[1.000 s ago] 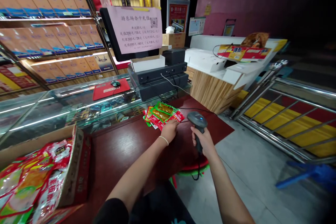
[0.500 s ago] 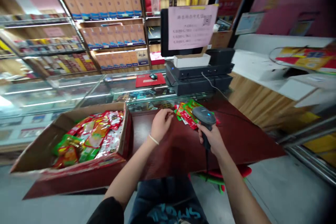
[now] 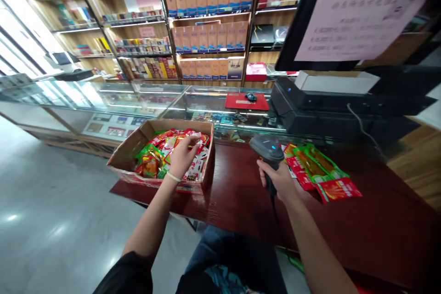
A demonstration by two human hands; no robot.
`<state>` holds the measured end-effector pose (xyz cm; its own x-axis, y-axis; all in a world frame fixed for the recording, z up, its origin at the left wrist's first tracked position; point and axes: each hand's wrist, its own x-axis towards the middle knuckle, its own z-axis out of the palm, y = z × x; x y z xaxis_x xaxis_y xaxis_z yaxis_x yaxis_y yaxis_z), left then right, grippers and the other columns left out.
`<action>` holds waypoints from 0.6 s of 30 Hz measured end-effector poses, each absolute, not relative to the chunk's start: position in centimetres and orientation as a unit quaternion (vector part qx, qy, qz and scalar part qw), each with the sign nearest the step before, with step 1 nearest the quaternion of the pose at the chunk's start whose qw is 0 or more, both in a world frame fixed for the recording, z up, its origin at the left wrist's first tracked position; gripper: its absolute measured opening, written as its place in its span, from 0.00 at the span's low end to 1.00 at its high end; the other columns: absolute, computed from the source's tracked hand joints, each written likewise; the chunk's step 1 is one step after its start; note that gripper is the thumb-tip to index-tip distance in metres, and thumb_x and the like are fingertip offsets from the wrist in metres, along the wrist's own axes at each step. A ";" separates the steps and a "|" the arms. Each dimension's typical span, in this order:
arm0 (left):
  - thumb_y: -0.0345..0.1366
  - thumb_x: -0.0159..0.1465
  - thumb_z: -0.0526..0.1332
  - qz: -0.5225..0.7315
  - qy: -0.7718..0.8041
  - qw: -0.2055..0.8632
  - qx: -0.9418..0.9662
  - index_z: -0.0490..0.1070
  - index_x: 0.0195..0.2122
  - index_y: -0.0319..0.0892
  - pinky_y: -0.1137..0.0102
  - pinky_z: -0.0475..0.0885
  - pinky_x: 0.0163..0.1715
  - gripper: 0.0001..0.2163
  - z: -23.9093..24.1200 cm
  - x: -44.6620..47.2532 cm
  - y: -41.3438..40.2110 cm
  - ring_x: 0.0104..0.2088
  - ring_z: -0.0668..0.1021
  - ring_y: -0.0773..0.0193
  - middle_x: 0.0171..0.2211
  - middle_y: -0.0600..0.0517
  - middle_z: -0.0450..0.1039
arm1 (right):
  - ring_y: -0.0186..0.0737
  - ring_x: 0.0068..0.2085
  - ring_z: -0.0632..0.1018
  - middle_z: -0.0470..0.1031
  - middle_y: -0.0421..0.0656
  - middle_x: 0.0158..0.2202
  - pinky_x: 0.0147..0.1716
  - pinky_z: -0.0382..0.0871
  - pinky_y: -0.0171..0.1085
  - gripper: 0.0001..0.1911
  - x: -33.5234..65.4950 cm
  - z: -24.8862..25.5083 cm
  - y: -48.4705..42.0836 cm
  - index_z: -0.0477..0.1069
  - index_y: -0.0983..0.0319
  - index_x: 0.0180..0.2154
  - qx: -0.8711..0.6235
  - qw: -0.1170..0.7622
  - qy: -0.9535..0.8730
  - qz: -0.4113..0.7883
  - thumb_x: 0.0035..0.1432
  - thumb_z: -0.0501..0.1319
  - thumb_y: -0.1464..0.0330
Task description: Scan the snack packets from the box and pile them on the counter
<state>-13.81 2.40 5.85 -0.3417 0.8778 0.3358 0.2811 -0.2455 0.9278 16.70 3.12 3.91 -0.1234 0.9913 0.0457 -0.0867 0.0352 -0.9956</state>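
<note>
My left hand [image 3: 182, 157] reaches into a cardboard box [image 3: 127, 151] full of red and green snack packets [image 3: 155, 154]. Its fingers curl over the packets on the box's right side; whether they grip one is unclear. My right hand [image 3: 280, 181] is wrapped round the handle of a dark barcode scanner [image 3: 268, 149], held upright over the dark red table [image 3: 241, 193]. Just right of the scanner, several snack packets [image 3: 320, 170] lie fanned out on the table.
A black register with a monitor and a pink notice [image 3: 358, 18] stands behind the table. A glass display counter [image 3: 138, 101] carries a red mouse pad with a mouse [image 3: 250, 98]. Shelves of boxed goods [image 3: 206, 23] line the back wall. Grey floor [image 3: 51, 220] spreads left.
My view has swung left. My left hand left the loose packets and moved left into the box. My right hand kept hold of the scanner.
</note>
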 end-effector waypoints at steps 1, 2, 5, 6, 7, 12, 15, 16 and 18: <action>0.29 0.52 0.71 0.581 0.580 0.220 0.528 0.78 0.37 0.46 0.68 0.69 0.46 0.11 5.6 -15.5 2.3 0.37 0.75 0.59 0.35 0.50 0.76 | 0.29 0.12 0.65 0.65 0.34 0.16 0.11 0.58 0.30 0.19 16.0 3.8 3.4 0.65 0.61 0.24 -0.434 0.493 -0.521 0.545 0.52 0.69 0.55; 0.30 0.52 0.71 0.565 0.596 0.194 0.536 0.78 0.37 0.46 0.68 0.69 0.47 0.11 5.3 -16.9 2.3 0.37 0.75 0.59 0.35 0.50 0.75 | 0.29 0.12 0.65 0.65 0.34 0.16 0.11 0.58 0.30 0.19 15.4 3.7 3.6 0.65 0.61 0.25 -0.432 0.487 -0.524 0.549 0.52 0.69 0.55; 0.32 0.54 0.69 0.500 0.640 0.128 0.570 0.76 0.38 0.44 0.64 0.68 0.50 0.11 4.1 -20.1 2.2 0.39 0.76 0.57 0.38 0.48 0.75 | 0.29 0.13 0.65 0.66 0.34 0.16 0.12 0.58 0.30 0.19 13.7 3.4 4.3 0.65 0.61 0.25 -0.421 0.469 -0.537 0.561 0.53 0.69 0.56; 0.33 0.54 0.69 0.464 0.655 0.107 0.586 0.75 0.39 0.43 0.61 0.67 0.52 0.11 3.7 -20.6 2.2 0.42 0.76 0.55 0.40 0.46 0.75 | 0.28 0.13 0.65 0.66 0.34 0.16 0.12 0.58 0.30 0.19 13.2 3.3 4.4 0.65 0.61 0.25 -0.416 0.464 -0.541 0.564 0.53 0.69 0.56; 0.34 0.54 0.69 0.421 0.672 0.088 0.603 0.74 0.41 0.43 0.59 0.66 0.55 0.13 3.1 -21.0 2.2 0.46 0.75 0.51 0.43 0.44 0.74 | 0.28 0.13 0.65 0.66 0.34 0.16 0.12 0.58 0.30 0.19 12.7 3.3 4.6 0.65 0.61 0.26 -0.413 0.459 -0.545 0.568 0.52 0.69 0.56; 0.32 0.47 0.73 0.180 0.734 0.080 0.650 0.67 0.56 0.41 0.44 0.58 0.59 0.33 0.6 -21.2 2.7 0.64 0.61 0.34 0.61 0.32 0.61 | 0.29 0.12 0.65 0.66 0.33 0.16 0.11 0.58 0.30 0.20 10.9 3.1 4.9 0.64 0.60 0.26 -0.402 0.439 -0.554 0.582 0.52 0.69 0.55; 0.27 0.47 0.70 0.151 0.730 0.107 0.658 0.65 0.59 0.41 0.45 0.58 0.60 0.35 -0.2 -21.1 2.8 0.66 0.58 0.34 0.64 0.30 0.57 | 0.28 0.13 0.65 0.66 0.34 0.17 0.12 0.59 0.30 0.20 10.5 2.9 5.0 0.64 0.60 0.26 -0.402 0.428 -0.555 0.589 0.51 0.69 0.55; 0.25 0.48 0.69 0.172 0.725 0.115 0.657 0.66 0.58 0.40 0.47 0.58 0.60 0.33 -0.3 -21.1 2.8 0.66 0.59 0.36 0.63 0.29 0.58 | 0.29 0.13 0.65 0.66 0.34 0.17 0.12 0.59 0.30 0.20 10.5 2.8 5.2 0.64 0.60 0.26 -0.404 0.425 -0.555 0.589 0.51 0.69 0.54; 0.24 0.50 0.66 0.238 0.714 0.138 0.644 0.70 0.54 0.40 0.51 0.60 0.60 0.28 -0.2 -21.0 2.7 0.63 0.65 0.40 0.60 0.31 0.64 | 0.29 0.13 0.65 0.66 0.33 0.17 0.11 0.58 0.30 0.20 10.6 2.7 5.5 0.64 0.60 0.27 -0.406 0.422 -0.557 0.589 0.51 0.70 0.54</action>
